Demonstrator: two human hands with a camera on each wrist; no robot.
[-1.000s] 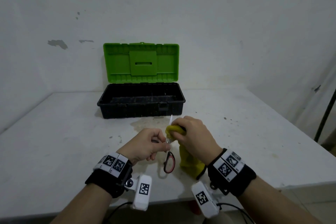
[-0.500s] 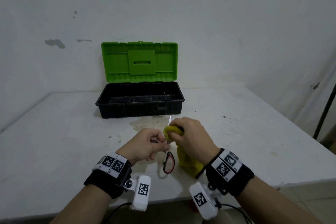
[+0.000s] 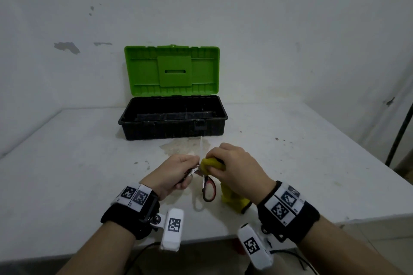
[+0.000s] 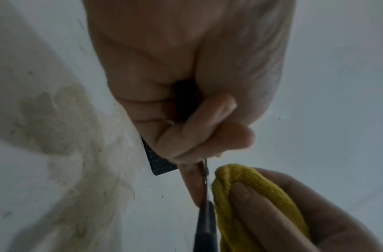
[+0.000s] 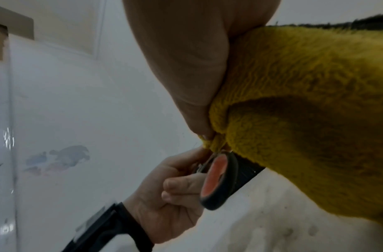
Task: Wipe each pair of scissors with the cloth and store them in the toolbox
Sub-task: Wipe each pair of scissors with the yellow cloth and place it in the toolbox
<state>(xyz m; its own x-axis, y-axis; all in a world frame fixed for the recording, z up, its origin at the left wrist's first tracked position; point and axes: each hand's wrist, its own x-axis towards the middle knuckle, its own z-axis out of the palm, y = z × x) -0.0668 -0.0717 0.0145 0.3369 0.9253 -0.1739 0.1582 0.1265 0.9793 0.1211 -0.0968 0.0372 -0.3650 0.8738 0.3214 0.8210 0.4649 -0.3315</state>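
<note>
Over the front middle of the white table [image 3: 67, 163], my left hand [image 3: 178, 169] grips a pair of scissors [image 3: 209, 190] with black and red handles, one blade pointing up toward the toolbox. My right hand [image 3: 237, 169] holds a bunched yellow cloth [image 3: 211, 164] and presses it against the scissors near the pivot. The rest of the cloth hangs down to the table [image 3: 232, 198]. In the left wrist view my left fingers [image 4: 186, 139] pinch the scissors [image 4: 204, 221], with the cloth [image 4: 250, 196] right beside the metal. In the right wrist view the cloth [image 5: 304, 119] fills the right side above a handle loop [image 5: 220, 180].
A black toolbox [image 3: 172, 127] with its green lid [image 3: 172, 71] raised stands open at the back of the table against the white wall. A brownish stain [image 3: 185, 147] marks the table just before it. The table's front edge runs below my wrists; a dark pole [image 3: 400, 131] stands at the right.
My right hand with the cloth has slid slightly down along the scissors toward the pivot. My left hand keeps its hold in the same place.
</note>
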